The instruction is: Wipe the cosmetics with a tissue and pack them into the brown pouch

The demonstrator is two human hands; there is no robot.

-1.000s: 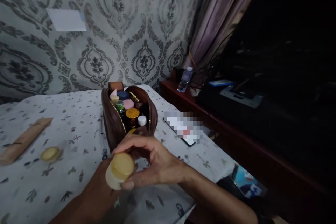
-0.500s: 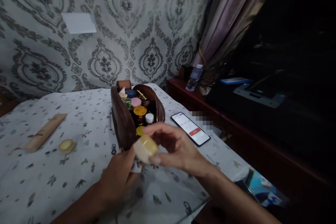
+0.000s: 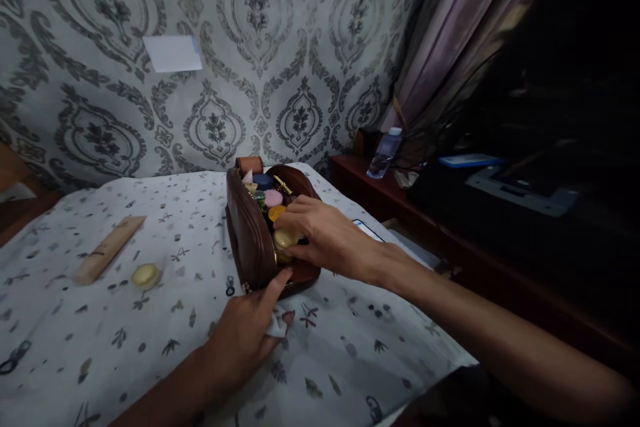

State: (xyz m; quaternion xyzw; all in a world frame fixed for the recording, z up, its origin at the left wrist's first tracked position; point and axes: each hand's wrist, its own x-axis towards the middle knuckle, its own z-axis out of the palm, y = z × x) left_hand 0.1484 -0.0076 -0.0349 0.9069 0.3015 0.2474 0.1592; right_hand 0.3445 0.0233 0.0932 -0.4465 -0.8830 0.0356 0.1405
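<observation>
A brown zip bag (image 3: 247, 233) stands open on the patterned white cloth (image 3: 190, 353), filled with several small jars, among them a pink-lidded one (image 3: 273, 198) and an orange-lidded one (image 3: 277, 213). My right hand (image 3: 325, 233) reaches into the bag's near end, its fingers closed on a small jar with a yellow lid (image 3: 285, 239). Near the bag's front edge, my left hand (image 3: 245, 327) grips a crumpled white wipe or tissue (image 3: 278, 325), its index finger extended to the bag. Left of the bag lie a beige tube (image 3: 110, 250) and a small pale-yellow round container (image 3: 145, 275).
A phone (image 3: 369, 230) lies right of the bag, partly hidden by my right hand. A clear bottle (image 3: 384, 153) stands on the dark red ledge (image 3: 350, 170) beyond. Behind is a patterned wall with a white paper (image 3: 173, 53).
My right hand has carried the yellow-lidded jar from above my left hand forward into the bag. My left hand now has its index finger at the bag's edge. The view has shifted slightly.
</observation>
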